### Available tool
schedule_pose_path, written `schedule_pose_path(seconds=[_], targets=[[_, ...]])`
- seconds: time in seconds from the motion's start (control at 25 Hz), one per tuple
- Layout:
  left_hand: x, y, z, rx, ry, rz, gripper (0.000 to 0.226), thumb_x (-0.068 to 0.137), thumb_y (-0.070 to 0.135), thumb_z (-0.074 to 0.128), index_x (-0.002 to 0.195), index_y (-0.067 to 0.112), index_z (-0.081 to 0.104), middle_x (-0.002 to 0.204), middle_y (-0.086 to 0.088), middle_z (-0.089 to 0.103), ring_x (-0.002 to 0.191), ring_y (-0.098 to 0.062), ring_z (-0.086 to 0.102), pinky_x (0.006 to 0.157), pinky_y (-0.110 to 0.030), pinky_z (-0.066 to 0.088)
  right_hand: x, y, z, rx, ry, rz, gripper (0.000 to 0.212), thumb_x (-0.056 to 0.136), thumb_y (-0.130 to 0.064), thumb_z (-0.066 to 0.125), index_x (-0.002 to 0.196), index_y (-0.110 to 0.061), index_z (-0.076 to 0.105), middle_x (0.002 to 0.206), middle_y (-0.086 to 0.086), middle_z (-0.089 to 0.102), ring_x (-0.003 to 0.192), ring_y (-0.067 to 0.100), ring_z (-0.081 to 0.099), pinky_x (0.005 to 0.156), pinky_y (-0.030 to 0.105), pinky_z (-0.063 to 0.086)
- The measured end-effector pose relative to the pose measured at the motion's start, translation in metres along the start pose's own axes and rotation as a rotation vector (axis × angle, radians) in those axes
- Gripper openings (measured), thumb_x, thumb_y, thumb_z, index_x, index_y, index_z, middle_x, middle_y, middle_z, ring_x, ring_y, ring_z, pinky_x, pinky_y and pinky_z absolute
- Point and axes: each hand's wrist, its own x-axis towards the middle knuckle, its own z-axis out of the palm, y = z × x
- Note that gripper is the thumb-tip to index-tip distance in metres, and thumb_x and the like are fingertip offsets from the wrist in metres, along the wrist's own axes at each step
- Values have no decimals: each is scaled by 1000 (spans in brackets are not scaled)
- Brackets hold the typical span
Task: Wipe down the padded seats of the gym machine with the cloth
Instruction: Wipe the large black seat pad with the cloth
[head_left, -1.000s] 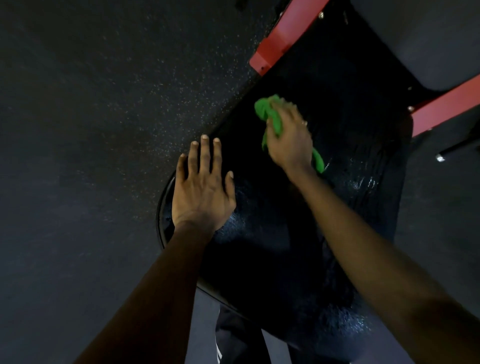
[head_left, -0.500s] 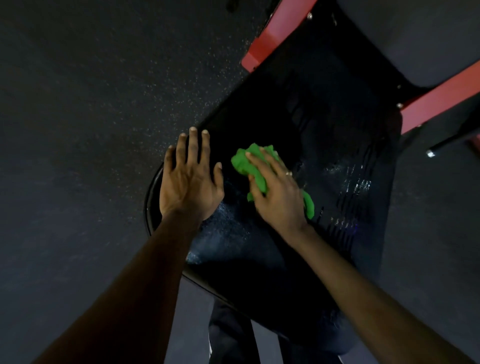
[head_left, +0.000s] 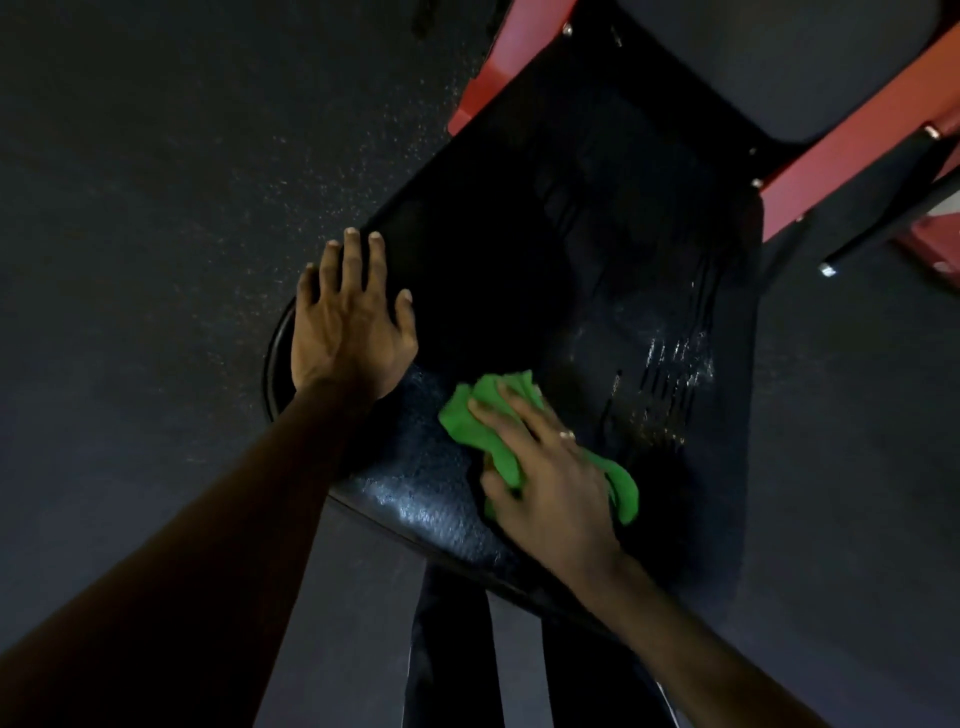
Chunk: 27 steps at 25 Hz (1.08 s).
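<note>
From the head camera, the right hand (head_left: 545, 467) presses the green cloth (head_left: 470, 421) flat on the black padded seat (head_left: 519, 260), fingers spread over it rather than clenched. Compared with half a second ago, hand and cloth have slid toward the seat's near edge, leaving wet streaks (head_left: 670, 374) on the pad beyond them. The left hand (head_left: 353, 322) stays open and flat on the seat's left edge, holding nothing. The red frame (head_left: 498, 67) borders the seat's far end above the speckled floor (head_left: 156, 208).
</note>
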Motion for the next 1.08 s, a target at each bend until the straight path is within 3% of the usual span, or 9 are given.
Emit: schedule_pose_path(seconds=[0.08, 0.2, 0.32, 0.48, 0.64, 0.8, 0.96, 1.08], targets=[[-1, -1, -2, -7, 8, 17, 68, 105, 45, 26, 161, 6, 17, 167, -18, 18, 154, -33, 19, 124, -50, 19, -23, 21, -2, -38, 31, 35, 64, 88, -37, 50, 151, -43, 38, 163, -13, 33, 152, 16, 30, 108, 42, 48], [-5, -1, -8, -52, 4, 177, 59, 107, 36, 33, 156, 4, 30, 166, -16, 23, 154, -30, 20, 125, -45, 15, 27, 35, 2, 8, 237, 236, 59, 91, -27, 59, 148, -32, 46, 157, -4, 44, 145, 25, 42, 108, 52, 48], [-28, 7, -4, -89, -52, 278, 57, 106, 31, 38, 157, 6, 33, 165, -15, 28, 153, -30, 22, 125, -43, 15, 87, 28, 8, -1, 318, 316, 44, 97, -38, 56, 140, -31, 53, 147, -6, 53, 138, 27, 49, 104, 52, 49], [-63, 20, 8, -18, -24, 225, 64, 106, 40, 30, 160, 5, 21, 166, -18, 21, 155, -32, 16, 126, -45, 14, 22, 7, 5, -30, 272, 233, 40, 97, -39, 57, 138, -34, 56, 147, -8, 52, 132, 25, 54, 95, 45, 56], [-60, 22, 5, -5, -14, 209, 64, 106, 41, 27, 160, 6, 21, 167, -17, 21, 155, -31, 16, 126, -45, 15, -79, 9, 17, -40, 180, -1, 50, 97, -34, 56, 146, -34, 49, 156, -7, 45, 149, 23, 36, 111, 35, 43], [-62, 22, 9, 7, 7, 201, 64, 106, 41, 29, 159, 6, 22, 166, -17, 22, 155, -30, 17, 126, -45, 16, 30, 60, -2, -34, 283, 214, 52, 95, -24, 59, 146, -30, 50, 151, -1, 50, 136, 28, 51, 106, 46, 50], [-58, 22, 8, 37, 29, 187, 65, 104, 42, 32, 159, 7, 25, 165, -16, 25, 154, -29, 20, 125, -45, 18, 132, 82, -21, -8, 332, 407, 45, 95, -30, 56, 140, -33, 54, 141, -4, 57, 123, 24, 59, 96, 45, 54], [-59, 25, 8, 56, 18, 163, 66, 103, 42, 33, 160, 9, 24, 166, -14, 23, 154, -27, 20, 125, -43, 17, 101, 53, -8, 11, 270, 231, 41, 97, -35, 58, 138, -38, 56, 143, -9, 56, 124, 22, 60, 95, 38, 54]])
